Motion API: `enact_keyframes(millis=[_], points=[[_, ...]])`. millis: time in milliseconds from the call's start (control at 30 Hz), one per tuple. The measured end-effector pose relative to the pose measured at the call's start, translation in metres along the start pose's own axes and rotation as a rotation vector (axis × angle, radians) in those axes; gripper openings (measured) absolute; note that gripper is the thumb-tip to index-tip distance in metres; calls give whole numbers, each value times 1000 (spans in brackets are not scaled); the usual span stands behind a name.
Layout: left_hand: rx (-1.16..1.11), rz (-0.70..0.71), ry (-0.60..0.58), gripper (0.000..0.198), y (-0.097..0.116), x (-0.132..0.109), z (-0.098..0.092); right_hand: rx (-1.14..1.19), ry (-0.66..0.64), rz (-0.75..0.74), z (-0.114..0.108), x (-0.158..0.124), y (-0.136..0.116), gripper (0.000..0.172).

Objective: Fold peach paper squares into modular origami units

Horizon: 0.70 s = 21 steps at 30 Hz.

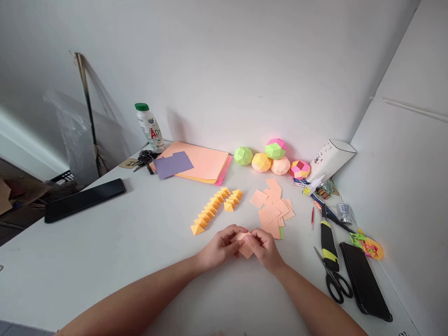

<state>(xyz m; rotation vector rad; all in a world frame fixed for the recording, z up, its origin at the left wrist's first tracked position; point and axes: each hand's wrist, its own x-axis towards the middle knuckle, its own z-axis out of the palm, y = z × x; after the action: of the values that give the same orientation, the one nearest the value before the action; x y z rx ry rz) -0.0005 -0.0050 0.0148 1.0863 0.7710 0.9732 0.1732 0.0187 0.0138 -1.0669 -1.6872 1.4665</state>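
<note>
A pale wall (196, 70) rises behind the white surface (87, 261) where I sit at work. Toward the back lies a stack of coloured sheets (206, 161), peach uppermost, with a purple card (173, 165) overlapping its left part. A black slab (86, 200) lies well off to my left, and a black phone (366, 282) rests at my right. Near the right-hand wall stands a white carton (331, 161); a green-capped bottle (151, 130) stands behind the sheets. My left grip (217, 248) and right grip (268, 249) are close together at the front — both clamped on one small peach paper, thumbs on top. To the right, a black-and-yellow cutter (329, 242) lies just beyond the scissors (331, 274). Five faceted paper balls (275, 149) sit by the back wall, one resting on two others. Loose peach pieces (271, 214) overlap just beyond my right grip, and folded orange pieces (206, 213) form two rows beyond my left. Smallest of my paper is the peach piece (248, 252) itself — pinched between both thumbs and fingers, its near corner pointing toward me.
</note>
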Motion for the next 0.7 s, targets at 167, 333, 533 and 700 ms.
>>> enact_keyframes(millis=[167,333,533,700], points=[[-41,60,-44,31,-3,0,-4,-32,22,-33,-1,1,3,34],[30,98,-87,31,-3,0,-7,-44,15,-46,1,2,1,31],[124,99,-89,27,0,0,-8,-41,13,-53,1,2,-1,32],[77,55,-82,31,1,0,-6,-41,21,-75,0,1,-2,34]])
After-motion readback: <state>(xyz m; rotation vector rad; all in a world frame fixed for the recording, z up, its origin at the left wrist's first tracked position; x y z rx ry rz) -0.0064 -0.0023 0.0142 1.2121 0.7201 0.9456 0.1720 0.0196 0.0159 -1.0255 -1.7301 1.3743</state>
